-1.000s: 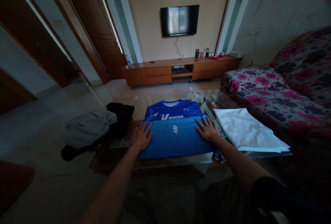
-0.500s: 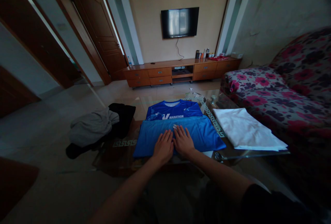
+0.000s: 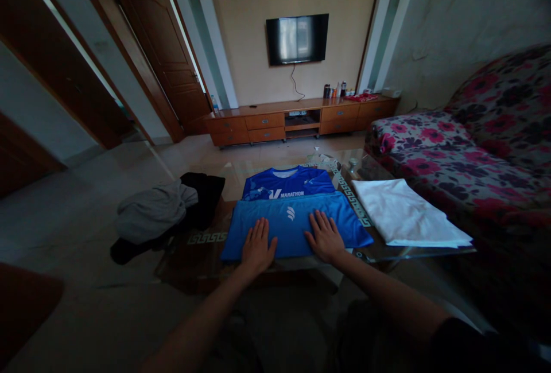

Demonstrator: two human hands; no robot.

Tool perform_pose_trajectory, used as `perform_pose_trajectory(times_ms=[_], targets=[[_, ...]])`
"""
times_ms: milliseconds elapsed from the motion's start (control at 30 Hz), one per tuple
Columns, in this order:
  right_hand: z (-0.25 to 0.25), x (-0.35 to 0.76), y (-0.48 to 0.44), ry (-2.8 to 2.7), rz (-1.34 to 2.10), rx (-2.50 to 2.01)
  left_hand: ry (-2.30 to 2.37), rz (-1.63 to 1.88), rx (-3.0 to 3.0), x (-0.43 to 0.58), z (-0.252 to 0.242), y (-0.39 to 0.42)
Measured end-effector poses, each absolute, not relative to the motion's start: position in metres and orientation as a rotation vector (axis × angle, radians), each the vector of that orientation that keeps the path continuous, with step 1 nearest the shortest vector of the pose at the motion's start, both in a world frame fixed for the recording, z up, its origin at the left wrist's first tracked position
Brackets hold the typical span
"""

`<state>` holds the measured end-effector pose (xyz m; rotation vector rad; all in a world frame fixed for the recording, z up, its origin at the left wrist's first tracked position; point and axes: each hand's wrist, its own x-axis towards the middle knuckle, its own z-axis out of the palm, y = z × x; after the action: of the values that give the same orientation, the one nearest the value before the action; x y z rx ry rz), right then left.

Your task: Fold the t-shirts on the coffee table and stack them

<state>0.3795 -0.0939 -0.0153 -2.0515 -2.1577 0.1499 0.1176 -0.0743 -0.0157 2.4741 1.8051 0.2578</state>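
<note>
A blue T-shirt (image 3: 284, 221) lies on the glass table, its lower part folded up over the front so that the neckline and the word MARATHON show above the fold. My left hand (image 3: 258, 247) rests flat on the left half of the folded part, fingers stretched out. On the right half lies my right hand (image 3: 325, 236), palm down with the fingers spread. Between the hands a small white logo (image 3: 291, 213) is visible. Neither hand grips the cloth.
To the right lies a folded white garment (image 3: 408, 212) on the glass table (image 3: 206, 252). A crumpled grey garment (image 3: 155, 212) and a black one (image 3: 209, 195) are heaped at the left. Beyond stand a floral sofa (image 3: 430, 149) and a wooden TV cabinet (image 3: 267, 123).
My hands have slid apart across the shirt, the left one leftward and the right one rightward. The white logo between them is now uncovered.
</note>
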Motion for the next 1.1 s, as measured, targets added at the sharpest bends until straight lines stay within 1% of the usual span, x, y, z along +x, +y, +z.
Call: perform_pose_trajectory(times_ms=[233, 433, 667, 767, 900, 1000, 1100], targets=[[-0.03, 0.447, -0.096, -1.989, 0.077, -2.292, 2.106, 0.144, 2.285, 0.064, -0.012, -0.066], [-0.039, 0.484, -0.092, -1.962, 0.072, -2.358, 2.115, 0.071, 2.267, 0.046, -0.008, -0.068], [-0.031, 0.482, -0.106, -2.0, 0.192, -2.403, 2.146, -0.119, 2.162, 0.044, 0.001, -0.082], [-0.019, 0.477, -0.1, -1.93, 0.177, -2.433, 2.192, -0.043, 2.214, 0.046, 0.01, -0.074], [-0.005, 0.474, -0.074, -1.92, 0.031, -2.346, 2.319, 0.199, 2.203, 0.05, 0.02, -0.043], [-0.002, 0.474, -0.053, -1.878, 0.089, -2.358, 2.376, 0.36, 2.098, 0.045, 0.017, -0.015], [-0.002, 0.472, -0.043, -1.765, 0.161, -2.41, 2.317, 0.474, 2.01, 0.033, 0.01, 0.006]])
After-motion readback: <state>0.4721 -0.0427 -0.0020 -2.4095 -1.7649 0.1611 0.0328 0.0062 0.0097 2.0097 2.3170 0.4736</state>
